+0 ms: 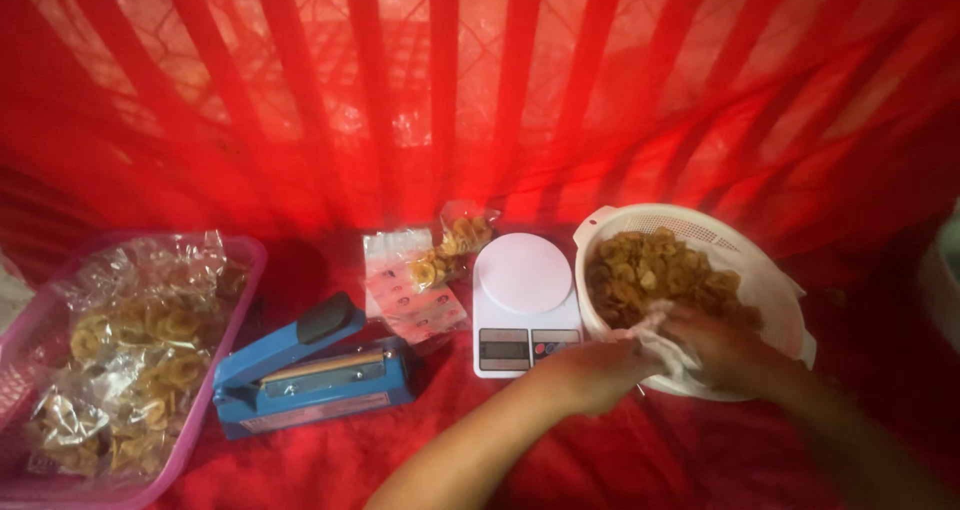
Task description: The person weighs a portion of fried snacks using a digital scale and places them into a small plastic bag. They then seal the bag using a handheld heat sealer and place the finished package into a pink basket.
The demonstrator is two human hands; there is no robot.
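Note:
A white colander-style basket (720,232) at the right holds a heap of yellow-brown fried chips (650,270). My left hand (595,368) grips the mouth of a thin clear plastic bag (660,338) at the basket's near rim. My right hand (725,350) is inside the basket at the bag's opening, fingers curled among the chips; whether it holds chips I cannot tell. A white digital kitchen scale (525,295) stands just left of the basket, its round platform bare.
A blue impulse bag sealer (310,370) lies left of the scale. A pink tray (245,270) at the far left holds several filled chip bags. Printed packets and a filled bag (430,275) lie behind the sealer. Red cloth covers the surface and backdrop.

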